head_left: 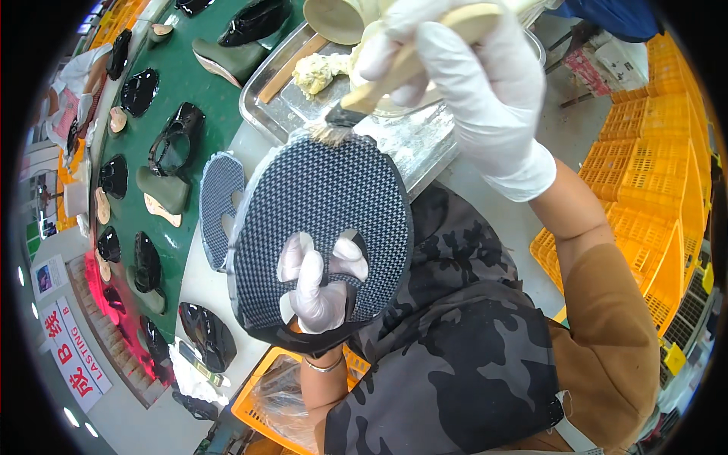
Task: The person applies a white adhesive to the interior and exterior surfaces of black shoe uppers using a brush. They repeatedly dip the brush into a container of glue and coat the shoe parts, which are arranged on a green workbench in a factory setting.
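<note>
In front of me is a shoe upper (326, 182) with a black-and-grey woven lining facing up and a dark rim. My left hand (317, 296), in a white glove, grips it from beneath, the fingers and thumb showing through its opening. A flat brush (368, 97) with a pale wooden handle is held in my gloved right hand (493, 102). Its bristles touch the upper's far edge. Just left of this lies a second upper (216, 201) with the same lining, on the white table edge (199, 284).
A metal tray (252, 102) beyond the upper bears a wooden stick, a lump of pale paste (312, 74) and a beige cup (334, 21). On the green belt (220, 125) at left are black uppers, green lasts and insoles. Orange crates (644, 167) stand at right; an orange basket (254, 406) sits below.
</note>
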Motion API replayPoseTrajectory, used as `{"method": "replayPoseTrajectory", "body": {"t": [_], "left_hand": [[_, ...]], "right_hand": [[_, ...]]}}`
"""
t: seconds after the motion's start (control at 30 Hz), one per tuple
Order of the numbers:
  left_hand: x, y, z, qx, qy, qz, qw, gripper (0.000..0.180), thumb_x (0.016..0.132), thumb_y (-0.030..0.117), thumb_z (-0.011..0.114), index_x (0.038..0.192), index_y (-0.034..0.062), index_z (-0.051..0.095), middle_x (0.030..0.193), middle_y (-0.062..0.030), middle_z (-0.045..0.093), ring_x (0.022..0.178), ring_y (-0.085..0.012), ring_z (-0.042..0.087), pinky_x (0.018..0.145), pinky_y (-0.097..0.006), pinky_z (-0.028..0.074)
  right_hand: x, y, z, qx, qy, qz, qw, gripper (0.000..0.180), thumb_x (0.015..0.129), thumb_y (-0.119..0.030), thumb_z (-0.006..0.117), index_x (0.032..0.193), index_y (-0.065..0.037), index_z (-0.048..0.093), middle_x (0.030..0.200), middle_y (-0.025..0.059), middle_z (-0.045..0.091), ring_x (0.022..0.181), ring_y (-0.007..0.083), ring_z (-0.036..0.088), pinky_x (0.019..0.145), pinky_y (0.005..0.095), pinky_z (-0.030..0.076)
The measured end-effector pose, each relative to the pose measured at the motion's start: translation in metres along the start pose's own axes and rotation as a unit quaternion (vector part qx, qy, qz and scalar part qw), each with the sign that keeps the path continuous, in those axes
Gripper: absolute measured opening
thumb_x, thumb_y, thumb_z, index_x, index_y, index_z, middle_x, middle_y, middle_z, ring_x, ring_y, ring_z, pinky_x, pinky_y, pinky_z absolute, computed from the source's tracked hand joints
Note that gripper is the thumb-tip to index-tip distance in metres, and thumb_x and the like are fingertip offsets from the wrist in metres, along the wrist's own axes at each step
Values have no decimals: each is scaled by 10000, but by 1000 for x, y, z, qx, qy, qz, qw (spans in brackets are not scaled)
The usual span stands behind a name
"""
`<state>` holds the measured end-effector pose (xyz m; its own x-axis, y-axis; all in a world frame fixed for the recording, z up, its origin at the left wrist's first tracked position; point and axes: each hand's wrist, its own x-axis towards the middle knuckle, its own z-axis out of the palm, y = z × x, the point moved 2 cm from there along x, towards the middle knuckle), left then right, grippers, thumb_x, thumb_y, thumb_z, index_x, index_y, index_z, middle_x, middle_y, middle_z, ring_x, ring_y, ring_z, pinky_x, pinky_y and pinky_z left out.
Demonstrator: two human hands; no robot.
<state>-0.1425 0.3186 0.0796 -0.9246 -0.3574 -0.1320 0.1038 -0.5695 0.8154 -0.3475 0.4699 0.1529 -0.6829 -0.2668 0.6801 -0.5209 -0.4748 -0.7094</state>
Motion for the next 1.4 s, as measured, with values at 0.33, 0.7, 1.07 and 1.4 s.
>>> {"method": "replayPoseTrajectory", "body": {"t": [0.33, 0.7, 1.07, 1.4], "left_hand": [[11, -5, 11, 5, 33, 60, 998, 221, 934, 108, 438, 1153, 101, 469, 999, -219, 609, 795, -281, 623, 752, -382, 512], [29, -19, 30, 79, 35, 298, 951, 417, 956, 38, 356, 1359, 143, 368, 1150, -292, 544, 908, -305, 624, 807, -402, 527], [51, -21, 48, 304, 86, 314, 895, 396, 949, 145, 353, 1254, -103, 406, 1281, -246, 471, 1183, -318, 460, 1026, -409, 323], [62, -12, 44, 513, 82, 337, 785, 457, 880, 199, 371, 1240, -80, 409, 1235, -199, 483, 1198, -304, 443, 1051, -386, 308]], "right_hand": [[-29, -20, -17, -57, 18, 225, 972, 148, 974, -151, 414, 1031, -32, 483, 853, 95, 622, 716, 110, 614, 557, 190, 490], [-10, -6, -13, -60, -5, 215, 975, 145, 947, -92, 450, 1082, -40, 460, 863, 59, 588, 743, 96, 607, 544, 166, 479], [-1, -9, -10, -91, -81, 63, 991, 169, 920, -5, 451, 1087, -26, 436, 810, 62, 594, 661, 56, 549, 553, 173, 441], [8, -12, -9, -105, -102, -12, 989, 227, 893, 8, 507, 1098, -9, 411, 876, 84, 585, 747, 111, 572, 629, 232, 473]]}}
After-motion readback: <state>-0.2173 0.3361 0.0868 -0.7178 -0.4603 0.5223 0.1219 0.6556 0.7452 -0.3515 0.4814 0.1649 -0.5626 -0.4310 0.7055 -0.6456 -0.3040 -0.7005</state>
